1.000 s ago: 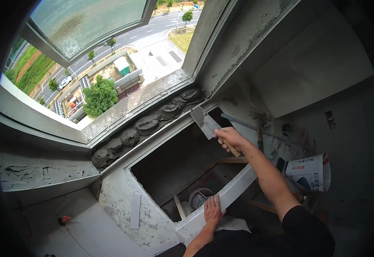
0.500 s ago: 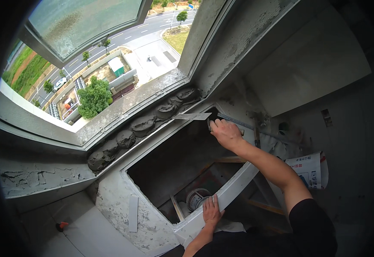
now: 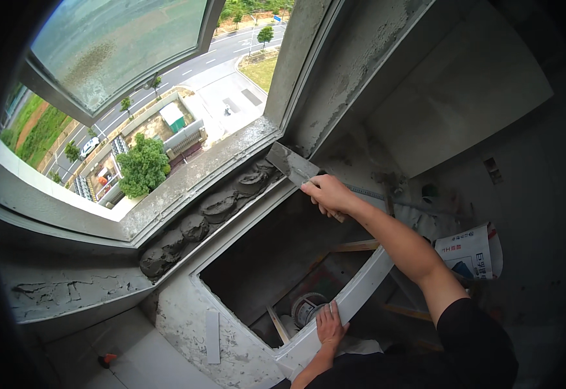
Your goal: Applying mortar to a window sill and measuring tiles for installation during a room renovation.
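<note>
My right hand (image 3: 328, 196) grips a trowel with a wooden handle, its steel blade (image 3: 290, 165) angled over the right end of a lumpy row of dark grey mortar (image 3: 218, 207) along the window ledge, by the corner. Part of the mortar there is hidden by the blade. Below, my left hand (image 3: 330, 324) lies on the near white rim (image 3: 354, 292) of a rectangular opening (image 3: 263, 246), fingers stretched over it and thumb apart. Inside that dark hollow I see a round bucket (image 3: 307, 306) and wooden strips (image 3: 279, 323).
An outward-opened window (image 3: 117, 52) overlooks a road far below. A pale panel (image 3: 458, 97) stands at the right, above a printed sack (image 3: 468, 253) and a metal rule (image 3: 368, 192). A thin white strip (image 3: 212, 336) lies left of the opening, near an orange-handled object (image 3: 106, 360).
The trowel has swung round and moved up and left onto the right end of the mortar row, with my right hand on it. My left hand stays on the rim. The view has shifted slightly.
</note>
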Demonstrator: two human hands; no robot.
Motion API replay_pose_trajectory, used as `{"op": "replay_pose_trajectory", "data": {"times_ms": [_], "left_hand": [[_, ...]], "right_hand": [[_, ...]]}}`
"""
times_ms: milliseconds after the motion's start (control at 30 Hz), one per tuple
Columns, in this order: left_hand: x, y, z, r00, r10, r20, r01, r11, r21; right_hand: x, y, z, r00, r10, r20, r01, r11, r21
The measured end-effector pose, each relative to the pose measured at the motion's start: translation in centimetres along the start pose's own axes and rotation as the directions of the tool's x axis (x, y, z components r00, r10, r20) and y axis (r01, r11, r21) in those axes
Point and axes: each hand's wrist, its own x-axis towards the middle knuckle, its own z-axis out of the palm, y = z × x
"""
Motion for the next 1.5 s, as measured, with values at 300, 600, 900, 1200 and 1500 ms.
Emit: {"op": "replay_pose_trajectory", "data": {"times_ms": [300, 600, 900, 1200, 1500], "left_hand": [[0.0, -0.2, -0.5, 1.000, -0.004, 0.026, 0.005, 1.000, -0.018], [-0.2, -0.1, -0.4, 1.000, 0.003, 0.022, -0.002, 0.999, -0.042], [0.0, -0.3, -0.1, 1.000, -0.003, -0.005, 0.003, 0.999, -0.036], [-0.1, -0.4, -0.2, 1.000, 0.015, 0.005, -0.015, 0.999, -0.029], [0.3, 0.3, -0.1, 1.000, 0.015, 0.009, -0.015, 1.000, -0.026]], "right_hand": [[-1.1, -5.3, 2.0, 0.963, -0.075, 0.260, 0.141, 0.960, -0.242], [2.8, -2.1, -0.6, 0.993, 0.046, 0.110, -0.010, 0.951, -0.308], [4.7, -2.0, -2.1, 0.984, 0.127, -0.123, -0.169, 0.876, -0.451], [-0.7, -2.3, 0.7, 0.973, -0.224, -0.046, 0.127, 0.696, -0.707], [3.9, 2.8, -0.8, 0.954, -0.218, -0.204, -0.015, 0.646, -0.763]]}}
